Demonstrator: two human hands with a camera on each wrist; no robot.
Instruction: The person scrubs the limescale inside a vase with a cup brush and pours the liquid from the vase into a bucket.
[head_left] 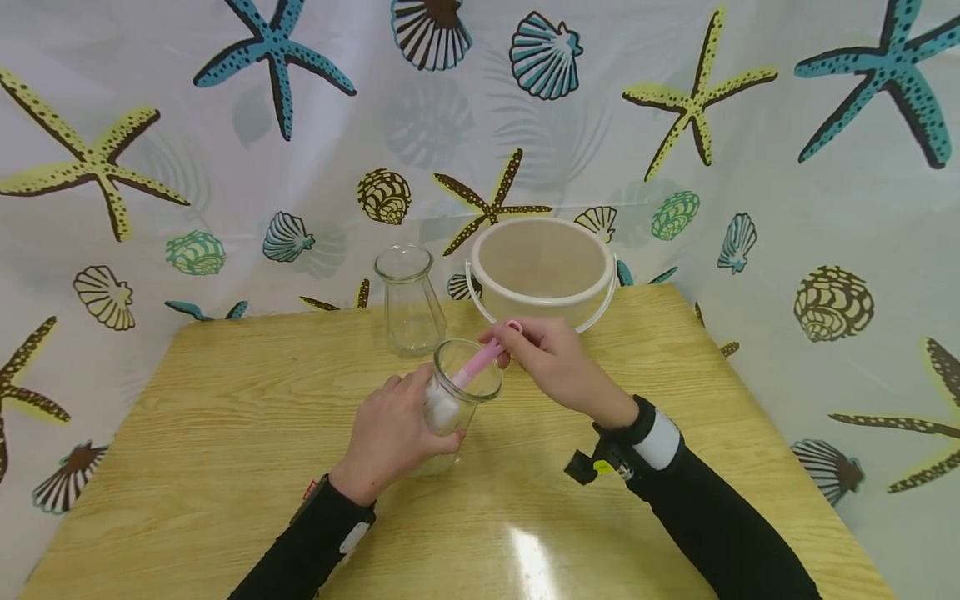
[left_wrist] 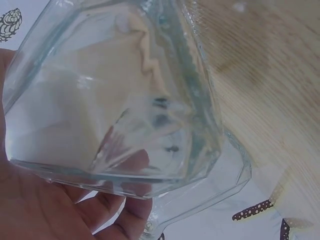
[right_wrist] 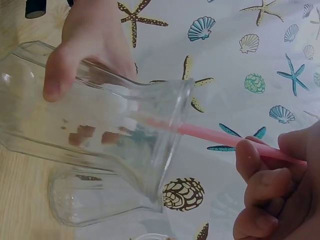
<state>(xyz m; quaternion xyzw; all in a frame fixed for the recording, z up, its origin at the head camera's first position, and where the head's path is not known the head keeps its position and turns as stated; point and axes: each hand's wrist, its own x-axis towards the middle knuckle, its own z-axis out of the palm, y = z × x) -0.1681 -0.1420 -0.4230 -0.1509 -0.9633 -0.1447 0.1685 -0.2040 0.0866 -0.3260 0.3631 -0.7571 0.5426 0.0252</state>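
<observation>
The pink handle [head_left: 480, 363] runs through the mouth of the held jar [head_left: 474, 398], its long axis sloping from upper right down to lower left; its white head [head_left: 442, 407] sits inside (material not determinable through the glass). The jar leans mouth-first toward the right hand [head_left: 558, 362], which is the nearer to the handle and pinches its outer end between thumb and fingers, above and right of the rim. The left hand [head_left: 393, 429] is wrapped around the jar's left side. Beyond stand a second jar [head_left: 411, 312], upright, and a bucket [head_left: 542, 301].
</observation>
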